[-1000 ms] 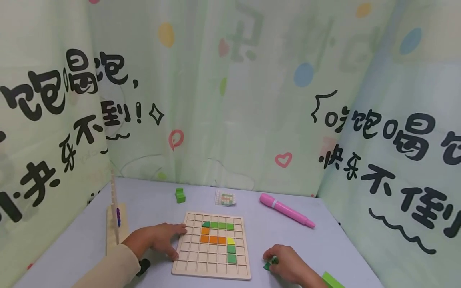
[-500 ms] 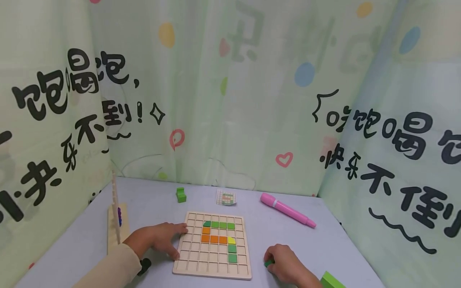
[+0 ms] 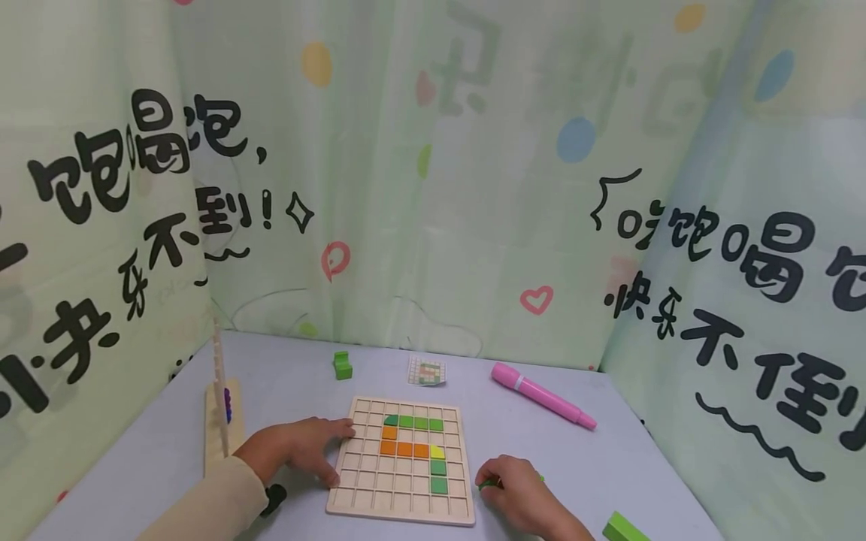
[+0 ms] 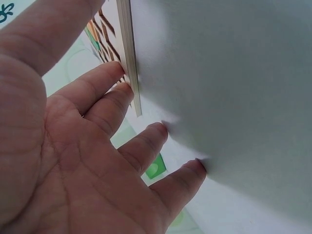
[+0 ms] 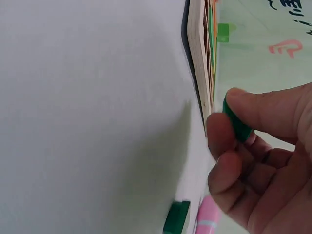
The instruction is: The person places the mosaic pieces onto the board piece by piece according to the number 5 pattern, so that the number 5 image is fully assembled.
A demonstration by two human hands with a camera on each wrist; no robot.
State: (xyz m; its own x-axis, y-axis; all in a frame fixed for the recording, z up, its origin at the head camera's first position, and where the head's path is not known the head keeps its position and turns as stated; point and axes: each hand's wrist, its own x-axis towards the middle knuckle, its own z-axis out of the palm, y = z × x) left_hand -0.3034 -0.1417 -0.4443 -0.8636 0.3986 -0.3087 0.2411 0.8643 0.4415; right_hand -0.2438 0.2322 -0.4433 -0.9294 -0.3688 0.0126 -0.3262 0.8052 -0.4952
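A square wooden grid board (image 3: 379,492) lies on the table with orange, yellow and green pieces (image 3: 404,449) set in some of its squares. Along its left edge rests my left hand (image 3: 301,448), fingers spread and fairly straight. In the left wrist view two fingertips (image 4: 119,73) touch the board's side. My right hand (image 3: 519,492), just right of the board's lower right corner, pinches a small dark green block (image 5: 238,122) between thumb and index finger. Another dark green block (image 5: 176,218) sits on the table below that hand in the right wrist view.
A light green block (image 3: 624,527) lies at the front right, a stepped green block (image 3: 343,366) at the back left. Behind the board are a printed pattern card (image 3: 427,371) and a pink marker (image 3: 543,396). An upright wooden panel (image 3: 220,391) stands left. Printed curtains enclose the table.
My right hand has pinched the dark green block, lifted it and moved left toward the board. The left hand stays at the board's left edge.
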